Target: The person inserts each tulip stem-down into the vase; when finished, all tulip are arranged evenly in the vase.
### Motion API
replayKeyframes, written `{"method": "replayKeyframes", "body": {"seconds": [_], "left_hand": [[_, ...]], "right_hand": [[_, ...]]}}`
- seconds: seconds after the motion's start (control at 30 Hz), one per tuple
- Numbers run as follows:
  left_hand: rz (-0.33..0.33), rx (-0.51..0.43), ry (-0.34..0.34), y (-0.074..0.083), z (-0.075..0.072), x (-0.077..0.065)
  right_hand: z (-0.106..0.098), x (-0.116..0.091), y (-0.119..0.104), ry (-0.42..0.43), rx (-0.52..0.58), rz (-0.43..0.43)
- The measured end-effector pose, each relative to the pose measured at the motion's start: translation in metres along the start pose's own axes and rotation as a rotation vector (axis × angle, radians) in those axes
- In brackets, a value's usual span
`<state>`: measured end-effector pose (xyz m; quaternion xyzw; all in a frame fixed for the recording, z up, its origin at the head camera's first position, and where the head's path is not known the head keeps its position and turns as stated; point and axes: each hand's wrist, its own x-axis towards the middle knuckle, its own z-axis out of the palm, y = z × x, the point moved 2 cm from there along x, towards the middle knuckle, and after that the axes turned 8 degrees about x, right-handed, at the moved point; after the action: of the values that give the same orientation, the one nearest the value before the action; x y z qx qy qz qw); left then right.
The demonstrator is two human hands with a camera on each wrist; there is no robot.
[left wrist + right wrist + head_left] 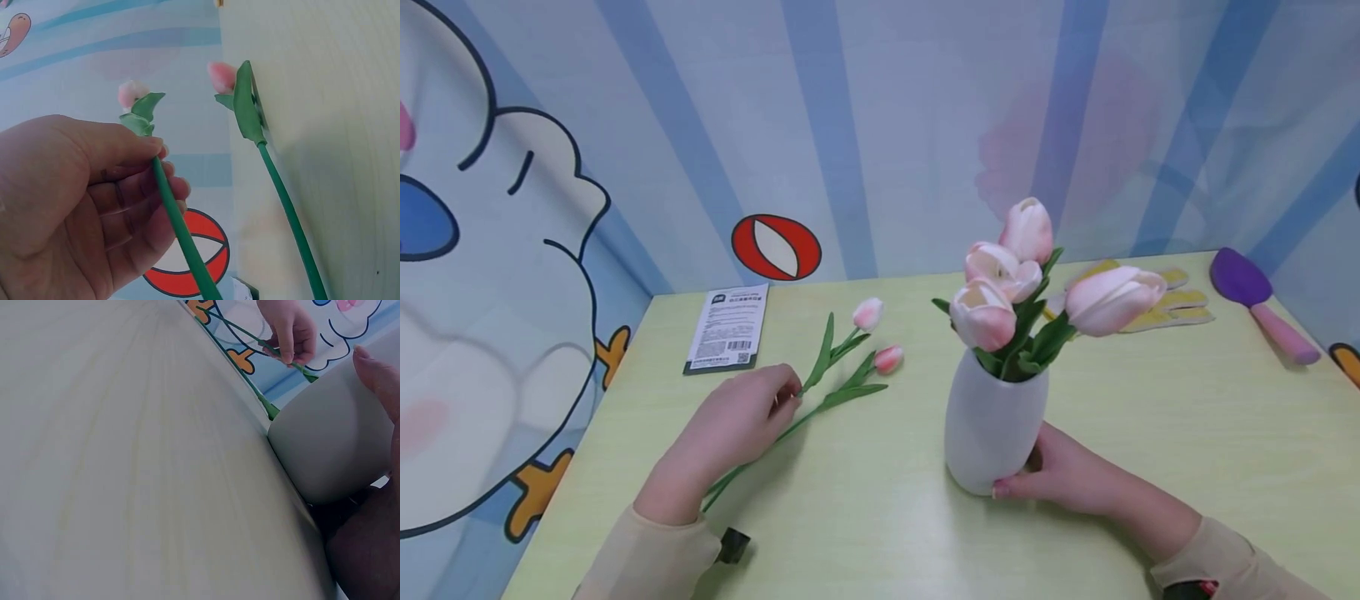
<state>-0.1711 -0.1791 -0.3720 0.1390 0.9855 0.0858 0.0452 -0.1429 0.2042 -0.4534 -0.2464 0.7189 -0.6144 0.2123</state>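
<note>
My left hand (737, 421) pinches the green stem of a pink-and-white artificial tulip (868, 314) between thumb and fingers, just below its leaves in the left wrist view. Beside it, a second tulip (889, 359) lies on the table, its stem passing under that hand. To the right, a white vase (992, 429) stands upright, filled with several larger pale pink tulips (1028, 232). My right hand (1071, 475) grips the vase low down, thumb in front near the base; its other fingers are mostly hidden behind the vase.
A printed packet (726, 329) lies at the back left of the pale table (865, 517). Yellow-and-white gloves (1176, 307) rest behind the vase, and a purple trowel with a pink handle (1281, 329) lies at the far right. A cartoon-printed cloth (910, 133) stands behind.
</note>
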Motion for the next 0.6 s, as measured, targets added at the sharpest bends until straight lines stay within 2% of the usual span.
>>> {"method": "replayKeyframes", "body": {"seconds": [0.23,0.5,0.6], "left_hand": [[0.0,-0.074,0.082,0.005,-0.006,-0.002],[0.058,-0.14,0.233,0.012,-0.012,-0.008],[0.069,-0.155,0.268,0.014,-0.014,-0.01]], "right_hand": [[0.001,0.0,-0.001,0.013,0.0,0.005],[0.002,-0.001,-0.003,0.007,0.001,-0.002],[0.001,0.0,-0.003,0.005,-0.004,-0.006]]}}
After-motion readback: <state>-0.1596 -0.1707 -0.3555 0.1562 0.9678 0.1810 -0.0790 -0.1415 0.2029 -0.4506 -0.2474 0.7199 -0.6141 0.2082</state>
